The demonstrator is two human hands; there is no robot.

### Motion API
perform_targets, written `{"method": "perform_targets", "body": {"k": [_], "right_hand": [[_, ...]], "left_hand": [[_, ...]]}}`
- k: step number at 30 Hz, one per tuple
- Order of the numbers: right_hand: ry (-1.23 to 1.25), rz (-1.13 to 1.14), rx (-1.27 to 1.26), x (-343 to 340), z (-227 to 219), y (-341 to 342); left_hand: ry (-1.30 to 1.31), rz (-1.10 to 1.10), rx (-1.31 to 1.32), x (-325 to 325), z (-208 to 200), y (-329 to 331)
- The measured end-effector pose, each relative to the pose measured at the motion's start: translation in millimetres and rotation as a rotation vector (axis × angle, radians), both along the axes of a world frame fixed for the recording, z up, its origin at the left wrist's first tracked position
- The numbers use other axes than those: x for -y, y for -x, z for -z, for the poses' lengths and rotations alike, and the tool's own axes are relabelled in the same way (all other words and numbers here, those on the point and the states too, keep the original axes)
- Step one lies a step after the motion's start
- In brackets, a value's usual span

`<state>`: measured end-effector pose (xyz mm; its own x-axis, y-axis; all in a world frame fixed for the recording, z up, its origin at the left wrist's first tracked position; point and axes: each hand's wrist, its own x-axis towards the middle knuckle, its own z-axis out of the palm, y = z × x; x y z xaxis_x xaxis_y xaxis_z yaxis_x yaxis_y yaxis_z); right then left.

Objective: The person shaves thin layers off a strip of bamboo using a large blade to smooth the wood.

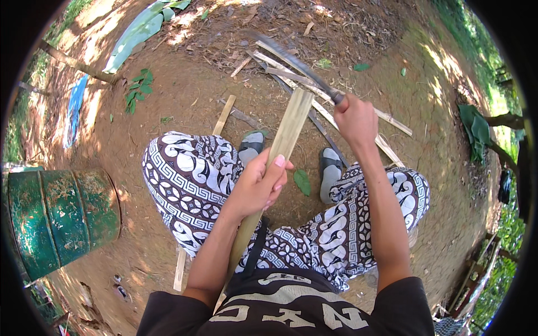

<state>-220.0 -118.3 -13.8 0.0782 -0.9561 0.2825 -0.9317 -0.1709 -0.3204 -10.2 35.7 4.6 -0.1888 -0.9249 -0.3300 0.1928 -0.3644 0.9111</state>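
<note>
My left hand (pixel 264 183) is closed round a long, flat strip of split bamboo (pixel 286 129). The strip slants up and away from my lap, its far end raised between my feet; its lower part runs along my left forearm. In my right hand (pixel 356 120) is the dark handle of a machete (pixel 300 64). Its long blade points up and to the left, beyond the strip's far end and apart from it; the blade's tip is blurred by motion.
Several pale split strips (pixel 392 121) lie on the bare soil past my feet, with wood chips (pixel 358 33) farther off. At the left lies a rusty green drum (pixel 61 218). A leafy twig (pixel 139 89) and a green leaf (pixel 302 182) are on the ground.
</note>
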Motion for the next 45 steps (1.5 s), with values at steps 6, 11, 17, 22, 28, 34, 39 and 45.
{"method": "perform_targets", "body": {"k": [6,11,17,22,28,34,39,45], "right_hand": [[-0.043,0.169,0.142,3,-5,11],[-0.087,-0.124,0.339,-25,-13,-7],[0.072,-0.422,0.034,-43,-20,-21],[0.018,-0.426,-0.004,-35,-8,-25],[-0.104,0.133,-0.063,37,-5,25],[-0.119,-0.017,0.22,13,-6,35],[-0.062,-0.316,0.196,-38,-13,4],[-0.018,-0.441,0.028,-48,-6,-4]], "left_hand": [[0.017,-0.063,0.031,7,2,-16],[0.062,-0.007,0.003,16,3,-20],[0.047,-0.029,-0.075,21,4,-6],[0.095,-0.026,0.055,15,1,-3],[0.096,0.032,0.063,4,3,16],[-0.003,-0.029,0.039,15,7,-7],[-0.026,-0.019,0.02,18,5,-4],[0.025,-0.038,0.011,18,3,7]]}}
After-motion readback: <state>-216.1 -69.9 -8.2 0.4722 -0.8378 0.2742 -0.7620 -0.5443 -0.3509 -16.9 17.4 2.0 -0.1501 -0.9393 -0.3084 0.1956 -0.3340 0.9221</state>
